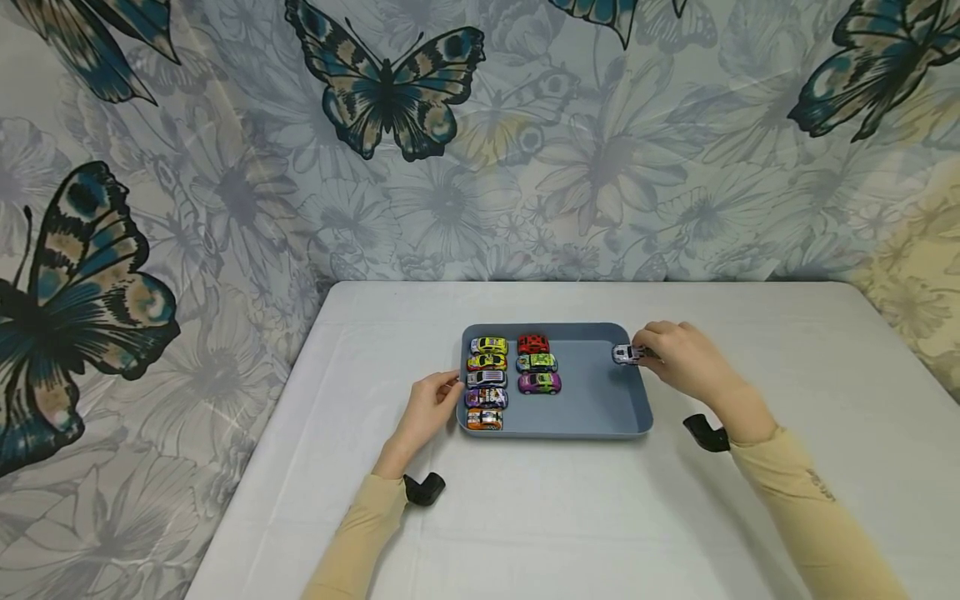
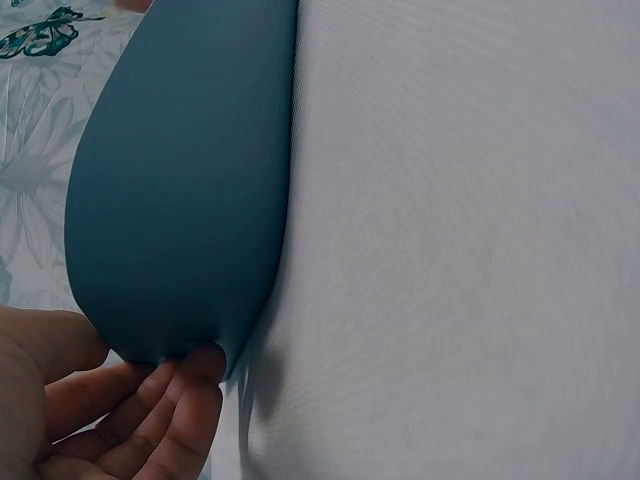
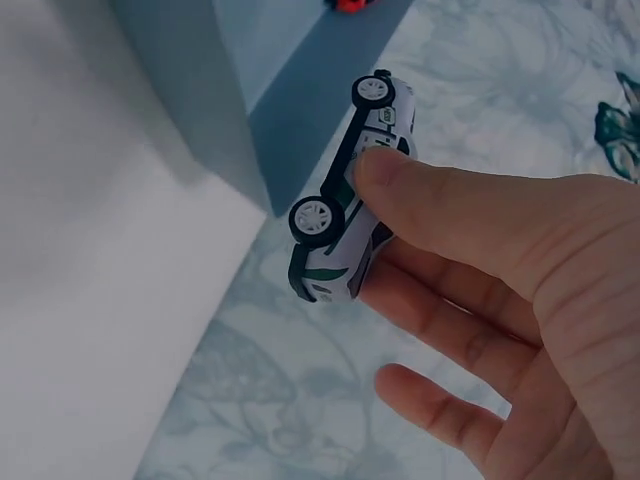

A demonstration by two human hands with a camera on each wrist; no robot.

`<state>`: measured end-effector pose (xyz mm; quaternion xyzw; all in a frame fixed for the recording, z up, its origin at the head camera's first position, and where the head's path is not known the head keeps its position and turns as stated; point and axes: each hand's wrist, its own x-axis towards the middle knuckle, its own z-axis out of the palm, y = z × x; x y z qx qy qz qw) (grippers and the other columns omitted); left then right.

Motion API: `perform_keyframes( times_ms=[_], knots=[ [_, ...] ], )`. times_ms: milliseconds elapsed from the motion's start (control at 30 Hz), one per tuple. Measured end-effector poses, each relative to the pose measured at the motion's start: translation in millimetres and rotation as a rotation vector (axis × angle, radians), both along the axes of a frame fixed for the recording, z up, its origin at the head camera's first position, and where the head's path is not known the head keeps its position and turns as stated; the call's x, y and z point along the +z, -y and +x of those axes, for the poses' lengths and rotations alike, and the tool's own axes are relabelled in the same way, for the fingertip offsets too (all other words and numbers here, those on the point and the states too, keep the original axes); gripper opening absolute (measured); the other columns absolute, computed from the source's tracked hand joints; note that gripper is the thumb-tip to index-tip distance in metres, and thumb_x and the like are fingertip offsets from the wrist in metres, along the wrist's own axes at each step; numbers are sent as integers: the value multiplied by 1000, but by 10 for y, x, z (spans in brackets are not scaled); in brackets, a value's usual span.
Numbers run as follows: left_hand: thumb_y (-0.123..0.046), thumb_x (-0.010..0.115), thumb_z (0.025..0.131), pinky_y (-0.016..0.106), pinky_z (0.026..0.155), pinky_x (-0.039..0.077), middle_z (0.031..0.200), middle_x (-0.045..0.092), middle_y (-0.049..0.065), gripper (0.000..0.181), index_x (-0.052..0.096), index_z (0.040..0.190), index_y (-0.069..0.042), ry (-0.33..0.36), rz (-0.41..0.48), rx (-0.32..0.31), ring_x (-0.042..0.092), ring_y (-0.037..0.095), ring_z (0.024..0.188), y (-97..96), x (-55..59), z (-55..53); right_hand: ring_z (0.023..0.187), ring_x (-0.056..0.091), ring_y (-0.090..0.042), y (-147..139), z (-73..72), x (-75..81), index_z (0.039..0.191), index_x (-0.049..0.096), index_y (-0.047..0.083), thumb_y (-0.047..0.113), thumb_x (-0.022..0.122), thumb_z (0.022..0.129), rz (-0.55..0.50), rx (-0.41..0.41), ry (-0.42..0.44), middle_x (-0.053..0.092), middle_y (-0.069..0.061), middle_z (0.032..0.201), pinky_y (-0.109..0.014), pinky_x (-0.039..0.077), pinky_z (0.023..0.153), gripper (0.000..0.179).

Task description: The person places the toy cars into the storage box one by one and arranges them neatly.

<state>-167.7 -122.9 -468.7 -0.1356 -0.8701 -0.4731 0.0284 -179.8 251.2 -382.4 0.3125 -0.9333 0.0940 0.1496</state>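
Observation:
A white toy car with dark green and black markings (image 3: 350,200) is pinched between the thumb and fingers of my right hand (image 1: 688,360). In the head view this toy car (image 1: 627,354) hangs over the right rim of a blue-grey tray (image 1: 592,408). At the tray's opposite end, my left hand (image 1: 431,408) holds the left edge, fingertips against the outer wall (image 2: 180,200) in the left wrist view. Several toy cars, including an orange one (image 1: 484,419), form a column along the tray's left side. Beside them stand a red (image 1: 533,344), a lime-green (image 1: 536,362) and a purple toy car (image 1: 539,383).
The tray lies on a table with a white cloth (image 1: 540,517). Behind the table hangs fabric printed with flowers and butterflies (image 1: 386,92). A black wrist mount (image 1: 707,433) sits on the right wrist, another (image 1: 425,489) on the left.

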Motion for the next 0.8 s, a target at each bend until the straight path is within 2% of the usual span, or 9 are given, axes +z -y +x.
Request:
perform_keyframes(
  times_ms=[233, 467, 633, 800],
  knots=[
    [-10, 56, 93, 23, 67, 52, 94, 64, 14, 31, 59, 118, 8, 0, -5, -3, 61, 17, 80, 3, 1, 2, 75, 61, -24, 198, 54, -26, 88, 67, 3, 0, 79, 68, 53, 18, 38, 64, -7, 84, -42, 47, 67, 24],
    [-10, 57, 93, 23, 65, 52, 92, 65, 13, 31, 59, 118, 8, -1, 1, -6, 60, 13, 77, 2, 7, -4, 72, 59, -20, 365, 78, -102, 84, 67, 4, 2, 81, 65, 78, 81, 13, 62, -5, 80, -38, 46, 64, 24],
    [-9, 57, 92, 22, 63, 51, 90, 65, 13, 31, 59, 117, 9, -2, 9, -5, 59, 13, 74, 0, 16, -3, 75, 60, -22, 477, 96, -146, 85, 68, 4, 3, 81, 67, 81, 93, 8, 64, -6, 82, -39, 47, 66, 23],
    [-9, 57, 92, 22, 64, 52, 91, 64, 13, 31, 58, 117, 10, 3, 12, -8, 59, 14, 76, 1, 21, -2, 75, 61, -21, 592, 115, -200, 86, 68, 5, 5, 81, 67, 80, 118, -8, 63, -4, 81, -35, 44, 63, 23]
  ],
)
